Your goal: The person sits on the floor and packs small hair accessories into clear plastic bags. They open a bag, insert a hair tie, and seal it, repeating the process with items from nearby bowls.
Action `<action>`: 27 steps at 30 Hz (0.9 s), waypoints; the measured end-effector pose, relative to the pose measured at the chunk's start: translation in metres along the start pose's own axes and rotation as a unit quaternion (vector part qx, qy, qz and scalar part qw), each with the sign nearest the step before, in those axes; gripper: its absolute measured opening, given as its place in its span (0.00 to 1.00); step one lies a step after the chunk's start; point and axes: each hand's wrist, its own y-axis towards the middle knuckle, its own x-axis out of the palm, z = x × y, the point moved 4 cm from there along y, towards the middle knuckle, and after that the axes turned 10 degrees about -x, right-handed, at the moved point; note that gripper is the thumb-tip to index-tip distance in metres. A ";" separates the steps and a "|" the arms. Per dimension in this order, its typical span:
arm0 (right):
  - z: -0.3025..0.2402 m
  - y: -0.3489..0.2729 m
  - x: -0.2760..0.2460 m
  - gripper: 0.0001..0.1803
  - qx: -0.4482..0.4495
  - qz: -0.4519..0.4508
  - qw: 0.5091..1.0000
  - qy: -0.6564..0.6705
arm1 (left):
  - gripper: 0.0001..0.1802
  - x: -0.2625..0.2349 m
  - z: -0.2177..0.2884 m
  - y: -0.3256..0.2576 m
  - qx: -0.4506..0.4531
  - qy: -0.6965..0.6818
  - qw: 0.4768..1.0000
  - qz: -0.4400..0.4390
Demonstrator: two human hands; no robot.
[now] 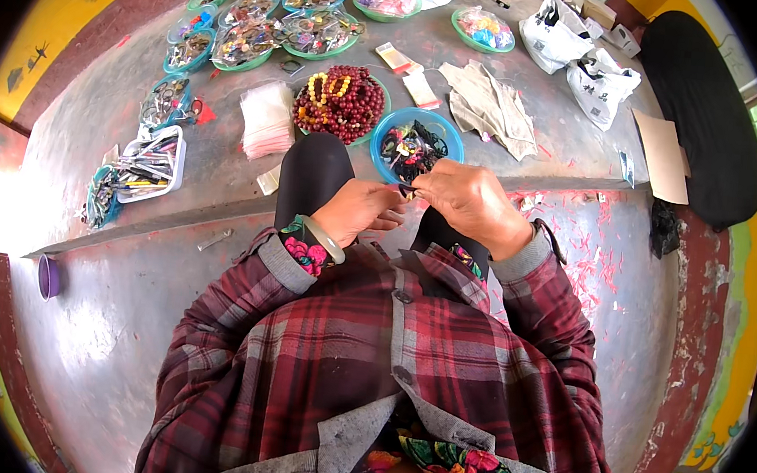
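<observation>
My left hand (358,213) and my right hand (468,201) meet just above my knees, pinching a small dark bead piece (407,189) between their fingertips. A pale green bangle (323,239) sits on my left wrist. Directly beyond the hands stands a blue bowl (451,135) of dark and coloured beads. Left of it is a green dish (383,103) heaped with dark red and yellow bead strings (345,102). Both sleeves are red plaid.
Several green and blue dishes (247,44) of small trinkets fill the far left of the low platform. A stack of clear bags (267,121), a white tray (178,163), folded beige cloth (491,107), white plastic bags (579,61), cardboard (662,157) and a purple cup (48,277) lie around.
</observation>
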 end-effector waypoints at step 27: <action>-0.013 0.009 0.006 0.03 -0.073 -0.173 0.969 -0.159 | 0.17 0.014 0.006 -0.008 0.022 0.136 0.989 -0.056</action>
